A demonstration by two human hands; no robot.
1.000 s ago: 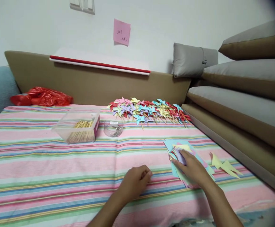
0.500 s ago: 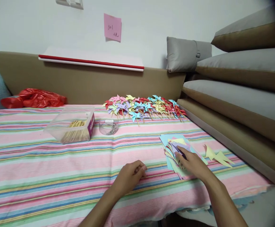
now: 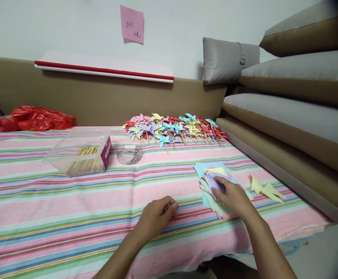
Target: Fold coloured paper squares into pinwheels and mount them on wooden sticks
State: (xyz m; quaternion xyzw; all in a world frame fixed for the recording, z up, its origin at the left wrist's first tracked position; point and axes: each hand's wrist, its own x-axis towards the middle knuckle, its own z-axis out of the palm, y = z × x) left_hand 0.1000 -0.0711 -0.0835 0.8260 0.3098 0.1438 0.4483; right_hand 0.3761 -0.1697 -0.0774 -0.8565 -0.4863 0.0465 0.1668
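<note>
My right hand (image 3: 233,195) is over a pile of coloured paper, with thumb and fingertips on a purple paper sheet (image 3: 212,184) at the top. The sheet bends a little between them. Under it are more cut sheets in yellow, pink and other colours, on larger light-blue sheets (image 3: 199,167). My left hand (image 3: 159,213) rests on the striped cloth to the left of the pile, its fingers curled in and nothing visible in them. Right of the pile lies a cut yellow paper piece (image 3: 266,189) with pointed corners.
Many paper pinwheels on sticks (image 3: 171,130) lie at the back. To the left stand a clear box of wooden sticks (image 3: 87,161) and a round clear dish (image 3: 128,155) with small metal pieces. A red plastic bag (image 3: 41,118) lies far left; stacked cushions (image 3: 297,112) rise along the right.
The view has shifted slightly. My right thumb and fingers have moved a little on the purple sheet, which now shows bent between them. My left hand stays resting on the cloth.
</note>
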